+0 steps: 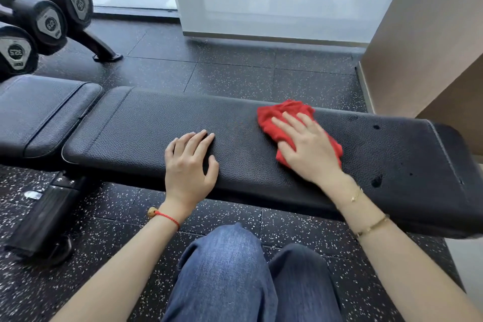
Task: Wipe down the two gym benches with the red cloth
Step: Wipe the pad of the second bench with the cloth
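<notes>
A long black padded gym bench (136, 133) runs across the middle of the view, with a shorter seat pad (39, 112) at its left end. A crumpled red cloth (277, 115) lies on the right half of the long pad. My right hand (305, 149) presses flat on the cloth with straight fingers. My left hand (190, 162) rests on the pad to the left of the cloth, fingers spread and slightly bent, holding nothing. Small dark spots (376, 180) mark the pad near its right end. Only this one bench is in view.
A dumbbell rack (44, 21) with black dumbbells stands at the back left, its foot (104, 52) on the speckled rubber floor (235, 70). The bench's base (39, 219) sits at lower left. A beige wall (418, 34) rises on the right. My jeans-clad knees (235, 269) are below the bench.
</notes>
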Motion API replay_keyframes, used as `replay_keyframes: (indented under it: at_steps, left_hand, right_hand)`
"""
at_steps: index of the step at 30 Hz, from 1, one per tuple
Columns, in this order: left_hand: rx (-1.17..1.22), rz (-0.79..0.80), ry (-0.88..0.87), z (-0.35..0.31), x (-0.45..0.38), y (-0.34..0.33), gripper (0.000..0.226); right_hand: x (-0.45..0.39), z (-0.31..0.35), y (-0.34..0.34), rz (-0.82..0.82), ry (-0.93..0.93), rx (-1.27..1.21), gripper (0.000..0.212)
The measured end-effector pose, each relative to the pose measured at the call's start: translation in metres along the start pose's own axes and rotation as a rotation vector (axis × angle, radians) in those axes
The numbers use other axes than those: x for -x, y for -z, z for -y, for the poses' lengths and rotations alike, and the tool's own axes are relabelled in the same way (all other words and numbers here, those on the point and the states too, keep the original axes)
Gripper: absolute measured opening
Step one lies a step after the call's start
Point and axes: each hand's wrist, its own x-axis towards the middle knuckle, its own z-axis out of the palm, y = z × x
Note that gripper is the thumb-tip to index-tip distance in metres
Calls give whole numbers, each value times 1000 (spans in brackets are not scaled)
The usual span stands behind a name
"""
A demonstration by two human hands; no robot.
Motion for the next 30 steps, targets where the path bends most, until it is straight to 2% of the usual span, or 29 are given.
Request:
replay_keyframes:
  at_steps: [2, 4, 10, 14, 17, 20, 24, 30]
  left_hand:
    - [1, 2, 9, -1, 0, 1, 46]
    - [2, 0, 11, -2, -1, 1, 46]
    - [6, 0, 5, -1, 0, 2, 45]
    - [13, 1, -5, -2, 1, 3, 45]
    - [23, 20, 8, -1, 1, 3, 45]
    - [42, 52, 40, -5, 0, 6, 44]
    - [102, 70, 121, -18, -7, 10, 42]
    - [189, 50, 27, -70, -21, -3, 31]
  right_hand:
    - [-26, -1, -1, -2, -107, 11, 54]
    - [-45, 14, -7, 6, -121, 25, 54]
    - [-15, 66, -16, 40, 105, -9, 57]
    - [27, 48, -10, 35, 173, -56, 57]
    - [34, 15, -2, 8, 92, -74, 56]
    - [14, -14, 2, -24, -69, -29, 54]
    - [-18, -7, 2, -27, -228, 11, 54]
    - [41, 20, 0, -3, -4, -14, 57]
